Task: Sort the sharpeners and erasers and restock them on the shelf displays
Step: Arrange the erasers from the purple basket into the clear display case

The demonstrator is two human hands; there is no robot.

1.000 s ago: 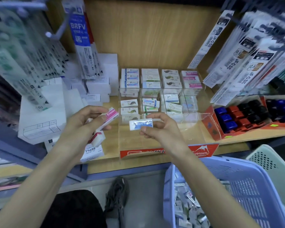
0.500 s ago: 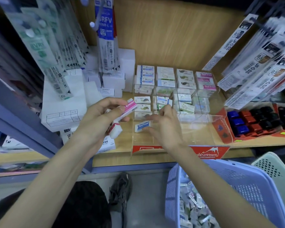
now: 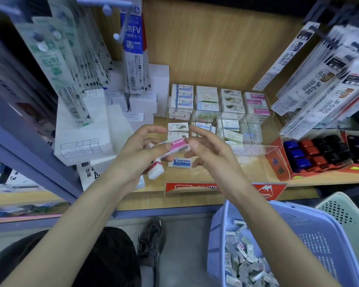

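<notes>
My left hand (image 3: 137, 154) grips a pink-sleeved eraser (image 3: 177, 144) between thumb and fingers, with more white erasers (image 3: 154, 169) tucked lower in the palm. My right hand (image 3: 207, 150) hovers just right of the pink eraser, fingers loosely spread, holding nothing. A blue "Hard Eraser" (image 3: 181, 162) lies flat in the front left compartment of the clear acrylic display (image 3: 255, 150). Stacks of boxed erasers (image 3: 207, 100) fill its rear compartments.
A lilac basket (image 3: 311, 226) with several small packaged items sits at lower right, a pale green basket (image 3: 348, 212) beside it. Red trays of blue, red and black sharpeners (image 3: 317, 152) stand at right. White boxes (image 3: 83, 133) are stacked at left; hanging refill packs flank the shelf.
My right hand has let go of the blue Hard Eraser, which now lies in the front left compartment, and has moved toward the pink eraser in my left hand.
</notes>
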